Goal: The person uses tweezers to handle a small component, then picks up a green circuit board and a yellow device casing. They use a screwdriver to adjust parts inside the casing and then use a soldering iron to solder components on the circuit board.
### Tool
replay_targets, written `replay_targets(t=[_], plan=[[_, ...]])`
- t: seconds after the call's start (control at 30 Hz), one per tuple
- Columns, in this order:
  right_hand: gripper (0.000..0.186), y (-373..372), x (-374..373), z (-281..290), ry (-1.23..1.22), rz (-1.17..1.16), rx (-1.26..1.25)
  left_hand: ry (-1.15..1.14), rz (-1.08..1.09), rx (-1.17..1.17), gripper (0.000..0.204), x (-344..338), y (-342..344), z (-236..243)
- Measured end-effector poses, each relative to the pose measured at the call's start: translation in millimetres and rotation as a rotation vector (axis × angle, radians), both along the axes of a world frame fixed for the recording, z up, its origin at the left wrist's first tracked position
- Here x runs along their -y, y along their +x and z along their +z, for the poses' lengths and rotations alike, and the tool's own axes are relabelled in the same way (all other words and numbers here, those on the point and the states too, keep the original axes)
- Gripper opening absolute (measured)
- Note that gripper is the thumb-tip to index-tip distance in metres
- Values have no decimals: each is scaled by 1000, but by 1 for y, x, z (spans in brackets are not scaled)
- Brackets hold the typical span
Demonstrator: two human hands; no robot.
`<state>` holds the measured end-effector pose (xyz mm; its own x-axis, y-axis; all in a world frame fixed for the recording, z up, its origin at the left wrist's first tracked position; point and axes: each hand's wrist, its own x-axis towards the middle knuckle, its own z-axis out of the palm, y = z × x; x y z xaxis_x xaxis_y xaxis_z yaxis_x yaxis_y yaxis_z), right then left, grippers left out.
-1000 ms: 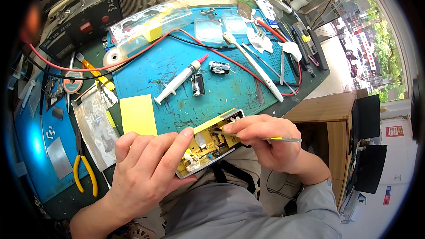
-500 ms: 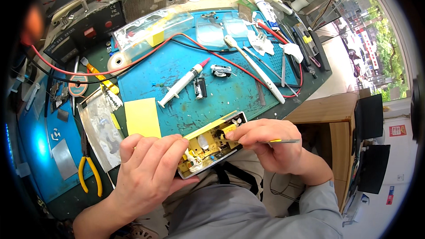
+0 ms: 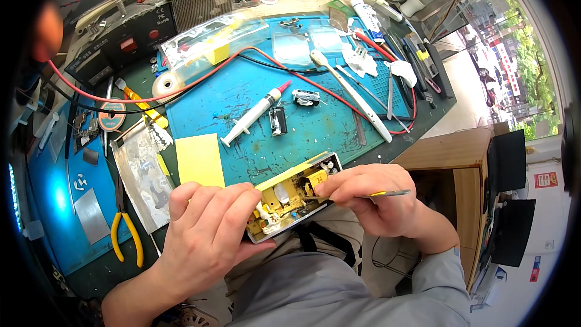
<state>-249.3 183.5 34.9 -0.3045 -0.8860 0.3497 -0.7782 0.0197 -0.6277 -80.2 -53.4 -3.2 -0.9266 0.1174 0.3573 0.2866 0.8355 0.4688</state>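
My left hand (image 3: 209, 218) is closed round the left end of an opened rectangular electronics case (image 3: 295, 225), held tilted at the bench's near edge. Inside lie a yellowish circuit board (image 3: 298, 201), white filler at the left and a yellow boxy component (image 3: 316, 178) at the right. A slim metal tool with a yellow mark (image 3: 387, 193) is pinched in my right hand (image 3: 378, 200). Its inner end reaches into the case beside the yellow component; whether they touch, I cannot tell. My right fingers hide the middle of the tool.
Beyond the case, a blue mat (image 3: 254, 157) carries a syringe (image 3: 257, 114), two small black parts (image 3: 278, 121), a white brush (image 3: 351, 97) and a yellow paper pad (image 3: 200, 160). Yellow-handled pliers (image 3: 126, 230) lie left. A red cable (image 3: 203, 77) crosses the mat.
The tool's inner end now shows more plainly below the yellow component, and my right fingers sit slightly farther from it. The whole view has shifted a little; my left hand keeps its hold.
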Motion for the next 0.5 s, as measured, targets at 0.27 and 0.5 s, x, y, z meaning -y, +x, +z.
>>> replay_targets(t=[0.27,0.5], plan=[[15,0,-2,-2,24,-4,72,-8,5,0,75,0,1,1],[18,0,-2,-1,26,10,53,-18,13,2,74,-1,1,1]])
